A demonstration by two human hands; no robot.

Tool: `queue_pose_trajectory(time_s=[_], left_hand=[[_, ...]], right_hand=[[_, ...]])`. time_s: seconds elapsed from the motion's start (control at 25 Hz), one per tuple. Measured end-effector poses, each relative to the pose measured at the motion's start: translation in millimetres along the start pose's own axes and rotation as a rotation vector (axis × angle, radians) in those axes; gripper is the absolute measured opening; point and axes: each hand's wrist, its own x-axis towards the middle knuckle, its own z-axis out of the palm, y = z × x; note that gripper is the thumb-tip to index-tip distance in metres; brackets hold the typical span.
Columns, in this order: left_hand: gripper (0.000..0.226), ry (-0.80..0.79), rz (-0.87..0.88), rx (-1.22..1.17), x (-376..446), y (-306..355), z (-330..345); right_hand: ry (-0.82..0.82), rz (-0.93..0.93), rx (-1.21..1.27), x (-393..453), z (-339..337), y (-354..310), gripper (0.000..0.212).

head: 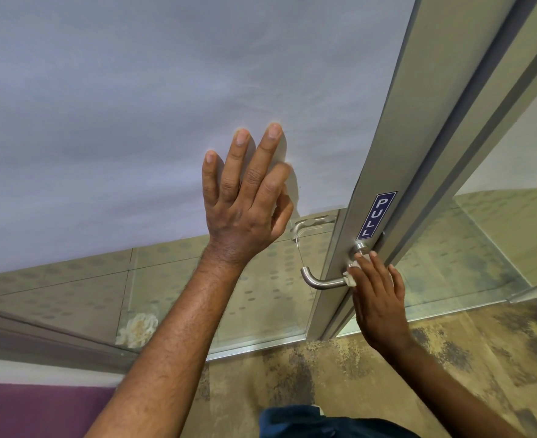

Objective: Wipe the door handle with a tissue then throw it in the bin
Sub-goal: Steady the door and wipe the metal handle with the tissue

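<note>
While the left hand [245,197] lies flat with fingers spread wide on the frosted pale-grey glass door panel [134,105] at frame centre, holding nothing, the right hand [377,295] at lower right presses a small crumpled white tissue [351,275] onto the brushed-steel lever door handle [321,281]. Tissue sits at the handle's inner end, just beside the round steel hub [360,248], mostly hidden under the right fingers; only a white bit shows at their left edge. Right fingers are extended and close together over the tissue, not curled around the lever. Handle's free end curves up to the left of the grey aluminium door frame [396,153]. Blue "PULL" sticker [376,214] runs vertically on the frame just above the hub. Mottled brown-beige floor [387,374] fills the lower right. Purple surface [24,406] at lower left. Dark blue clothing [308,425] at bottom edge. No bin in view.
</note>
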Motion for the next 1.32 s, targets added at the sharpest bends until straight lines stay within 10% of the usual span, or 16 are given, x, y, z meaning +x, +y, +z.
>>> queue_pose_trajectory(time_s=[0.36, 0.96, 1.32], left_hand=[[0.027, -0.005, -0.002, 0.003, 0, 0, 0], [0.026, -0.002, 0.003, 0.028, -1, 0, 1], [0.029, -0.020, -0.010, 0.041, 0, 1, -1]], right_hand=[[-0.010, -0.162, -0.055, 10, -3, -7, 0.030], [-0.111, 0.108, -0.156, 52, 2, -114, 0.027], [-0.109, -0.289, -0.029, 8, -7, -39, 0.054]])
